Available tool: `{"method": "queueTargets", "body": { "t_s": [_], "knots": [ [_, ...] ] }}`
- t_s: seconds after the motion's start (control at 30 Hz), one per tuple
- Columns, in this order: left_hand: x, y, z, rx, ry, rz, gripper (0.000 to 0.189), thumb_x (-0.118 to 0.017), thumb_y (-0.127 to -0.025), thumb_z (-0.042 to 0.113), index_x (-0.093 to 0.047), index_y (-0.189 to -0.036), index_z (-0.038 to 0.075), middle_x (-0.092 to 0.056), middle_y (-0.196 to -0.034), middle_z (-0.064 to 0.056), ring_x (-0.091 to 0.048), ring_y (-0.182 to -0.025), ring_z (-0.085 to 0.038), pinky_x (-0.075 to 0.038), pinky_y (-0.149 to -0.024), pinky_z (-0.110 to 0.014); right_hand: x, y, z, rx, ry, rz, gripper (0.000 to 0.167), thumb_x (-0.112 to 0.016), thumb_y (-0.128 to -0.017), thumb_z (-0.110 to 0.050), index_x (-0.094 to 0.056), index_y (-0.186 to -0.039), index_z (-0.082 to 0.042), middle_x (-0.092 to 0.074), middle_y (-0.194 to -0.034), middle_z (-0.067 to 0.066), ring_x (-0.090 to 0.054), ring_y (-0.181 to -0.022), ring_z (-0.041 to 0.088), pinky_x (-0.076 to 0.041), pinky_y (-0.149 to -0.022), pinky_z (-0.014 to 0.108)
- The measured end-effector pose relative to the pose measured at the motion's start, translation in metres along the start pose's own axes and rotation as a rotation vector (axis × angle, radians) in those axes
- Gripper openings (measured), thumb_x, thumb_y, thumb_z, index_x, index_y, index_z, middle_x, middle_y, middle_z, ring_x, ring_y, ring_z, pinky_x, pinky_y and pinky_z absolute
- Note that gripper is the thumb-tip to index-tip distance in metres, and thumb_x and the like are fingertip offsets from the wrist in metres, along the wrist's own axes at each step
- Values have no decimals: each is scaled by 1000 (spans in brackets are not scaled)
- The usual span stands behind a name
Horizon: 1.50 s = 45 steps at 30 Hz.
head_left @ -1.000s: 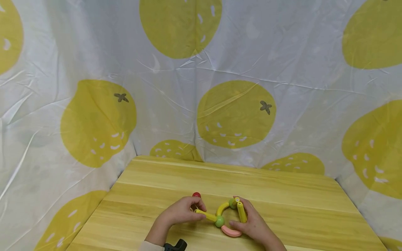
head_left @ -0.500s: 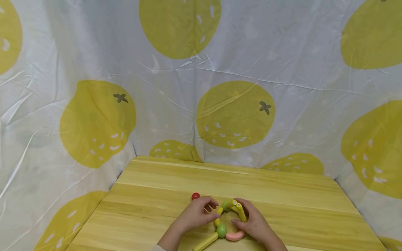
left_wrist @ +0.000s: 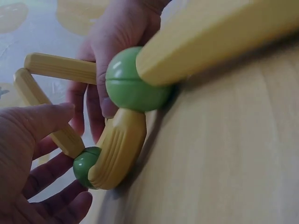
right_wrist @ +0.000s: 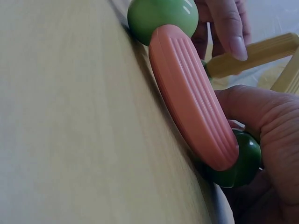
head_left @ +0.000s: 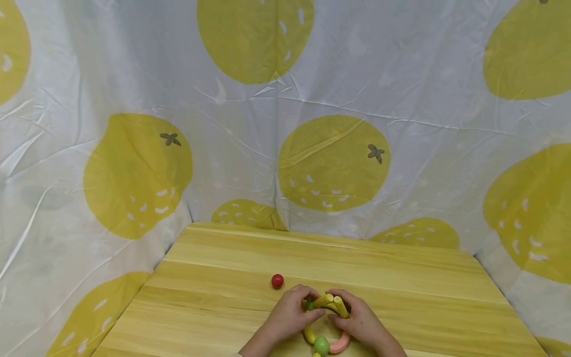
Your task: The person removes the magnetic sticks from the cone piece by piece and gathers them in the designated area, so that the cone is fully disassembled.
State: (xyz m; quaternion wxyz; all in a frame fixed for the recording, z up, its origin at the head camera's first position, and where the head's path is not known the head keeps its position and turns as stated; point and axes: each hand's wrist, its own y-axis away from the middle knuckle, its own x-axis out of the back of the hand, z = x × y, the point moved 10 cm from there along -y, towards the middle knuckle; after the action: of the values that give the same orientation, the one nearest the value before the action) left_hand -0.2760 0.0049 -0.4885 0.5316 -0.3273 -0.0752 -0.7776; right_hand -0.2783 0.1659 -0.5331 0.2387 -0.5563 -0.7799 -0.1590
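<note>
Between both hands lies a ring of toy building rods and balls on the table. It has a pink curved rod [head_left: 340, 343], a yellow curved rod [left_wrist: 120, 151] and green balls, the nearest green ball [head_left: 321, 345] facing me. My left hand [head_left: 290, 315] curls around the far-left green ball [left_wrist: 85, 167] and pinches the straight yellow rod [head_left: 323, 300] rising from it. On the right, my right hand [head_left: 363, 320] grips another straight yellow rod [head_left: 341, 308] above a dark green ball [right_wrist: 243, 161]. The upper ends of these two rods meet or nearly meet. Another straight yellow rod [left_wrist: 210, 44] sticks out from the nearest ball.
A red ball [head_left: 277, 281] sits alone on the wooden table [head_left: 214, 297], beyond the left hand. A lemon-print cloth [head_left: 241, 163] hangs behind the table and along its sides.
The left hand has let go of the low yellow rod and moved right to the far-left green ball. The ring has turned and come nearer; the two raised rods have drawn together.
</note>
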Motion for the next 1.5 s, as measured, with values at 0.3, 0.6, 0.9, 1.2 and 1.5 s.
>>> {"method": "queueTargets", "body": {
  "t_s": [0.3,0.6,0.9,1.2,1.5],
  "knots": [
    [3,-1,-8,49,11,0,22,-78,-91,37,-68,-99,20,-68,-96,10,-63,-89,-4,-56,-78,-22,14,1,-2,2,30,124,40,-83,-86,-30,-69,-123,-21,-69,-126,-1,-61,-118,11,-50,-95,20],
    [14,-2,-19,67,181,-95,15,-77,-90,21,-64,-98,17,-70,-92,6,-66,-88,-5,-55,-79,-21,28,3,10,-89,53,184,43,-85,-83,-34,-71,-120,-19,-72,-119,-4,-63,-108,11,-50,-92,24],
    [28,1,-22,48,232,-181,15,-72,-90,16,-63,-101,13,-63,-95,2,-60,-81,-3,-51,-72,-19,34,4,13,-126,58,216,45,-87,-80,-36,-72,-118,-17,-72,-111,-5,-60,-91,5,-49,-86,24],
    [38,7,-29,92,37,-265,17,-78,-83,17,-67,-95,14,-66,-93,6,-58,-89,-6,-48,-78,-22,31,3,14,-128,17,176,51,-87,-79,-37,-69,-120,-13,-70,-99,-2,-58,-77,8,-48,-72,22],
    [35,14,-35,178,23,-311,14,-83,-82,12,-71,-90,9,-67,-84,8,-61,-78,-6,-51,-70,-24,28,5,10,-21,-55,73,42,-83,-86,-23,-68,-122,-7,-71,-113,9,-66,-89,5,-54,-79,21]
  ]
}}
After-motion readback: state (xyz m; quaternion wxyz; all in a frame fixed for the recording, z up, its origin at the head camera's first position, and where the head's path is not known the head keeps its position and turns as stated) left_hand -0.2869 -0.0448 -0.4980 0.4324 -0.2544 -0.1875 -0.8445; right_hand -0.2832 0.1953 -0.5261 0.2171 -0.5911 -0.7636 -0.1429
